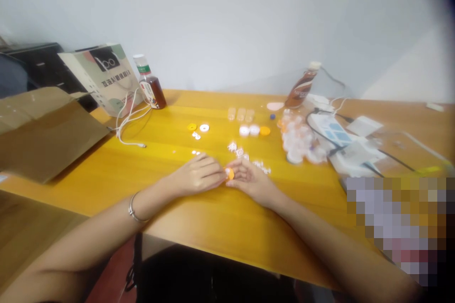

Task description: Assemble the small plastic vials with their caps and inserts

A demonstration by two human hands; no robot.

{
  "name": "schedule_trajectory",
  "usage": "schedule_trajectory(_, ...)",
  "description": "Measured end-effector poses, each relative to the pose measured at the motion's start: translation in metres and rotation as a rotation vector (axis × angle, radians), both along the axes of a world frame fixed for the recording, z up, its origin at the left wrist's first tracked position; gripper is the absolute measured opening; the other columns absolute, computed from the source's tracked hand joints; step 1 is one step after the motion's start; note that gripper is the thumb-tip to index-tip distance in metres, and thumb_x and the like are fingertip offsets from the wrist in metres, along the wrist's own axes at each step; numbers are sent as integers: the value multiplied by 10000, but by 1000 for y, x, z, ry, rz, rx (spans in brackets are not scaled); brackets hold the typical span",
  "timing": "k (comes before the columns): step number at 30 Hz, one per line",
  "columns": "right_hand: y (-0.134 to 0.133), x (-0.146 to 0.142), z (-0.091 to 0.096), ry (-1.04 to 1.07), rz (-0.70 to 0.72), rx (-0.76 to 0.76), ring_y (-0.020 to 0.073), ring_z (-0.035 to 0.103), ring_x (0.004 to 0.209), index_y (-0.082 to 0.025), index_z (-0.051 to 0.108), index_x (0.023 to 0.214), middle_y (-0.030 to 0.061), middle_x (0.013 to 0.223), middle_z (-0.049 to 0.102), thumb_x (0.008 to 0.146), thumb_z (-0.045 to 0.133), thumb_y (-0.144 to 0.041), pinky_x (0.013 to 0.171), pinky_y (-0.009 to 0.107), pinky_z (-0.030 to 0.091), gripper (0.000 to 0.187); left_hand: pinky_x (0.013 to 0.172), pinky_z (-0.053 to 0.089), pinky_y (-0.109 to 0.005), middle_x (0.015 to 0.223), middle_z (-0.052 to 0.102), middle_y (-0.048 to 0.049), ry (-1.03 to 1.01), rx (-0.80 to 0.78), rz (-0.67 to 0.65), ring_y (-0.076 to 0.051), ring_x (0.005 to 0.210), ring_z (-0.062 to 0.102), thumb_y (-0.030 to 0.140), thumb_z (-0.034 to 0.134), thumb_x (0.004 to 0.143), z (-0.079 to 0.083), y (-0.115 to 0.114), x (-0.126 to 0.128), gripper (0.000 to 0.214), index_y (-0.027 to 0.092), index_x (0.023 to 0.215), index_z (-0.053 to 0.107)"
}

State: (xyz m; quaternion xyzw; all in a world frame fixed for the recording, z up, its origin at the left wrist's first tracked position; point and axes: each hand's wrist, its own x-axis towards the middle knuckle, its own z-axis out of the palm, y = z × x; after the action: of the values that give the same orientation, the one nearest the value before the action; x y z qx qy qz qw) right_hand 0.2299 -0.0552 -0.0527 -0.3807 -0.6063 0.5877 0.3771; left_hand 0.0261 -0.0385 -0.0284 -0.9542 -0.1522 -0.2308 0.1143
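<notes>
Near the middle of the table, my left hand [199, 174] and my right hand [253, 181] meet around a small orange-and-white round piece [231, 173]. Fingers of both hands are closed on it; its exact kind is too blurred to tell. Just beyond my right hand lie small white parts [239, 150] in a slanting row. Past my left hand are a yellow disc [192, 127], a white disc [204, 128] and a few tiny white pieces [196, 136]. White round caps [244, 130] and an orange cap [265, 130] stand further back, with clear cups [241, 114] behind them.
A heap of clear and white round containers [298, 137] sits at right, beside boxes and cables [337, 132]. One drink bottle [302, 86] stands behind it. At left are another bottle [152, 87], a white cable [124, 128], a paper bag [106, 75] and brown cardboard [46, 137].
</notes>
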Motion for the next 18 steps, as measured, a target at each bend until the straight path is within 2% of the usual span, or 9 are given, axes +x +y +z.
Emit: schedule_trajectory(18,1,2,2,57,11,-37,122,596,743,-210,525,888,-5,802,616,618,706,-237,784,328,485,326,757,366,-325,1019,624,-57,180,62,-32,-154,898,521,119,415,884,7,-4,-2,192,183,1005,551)
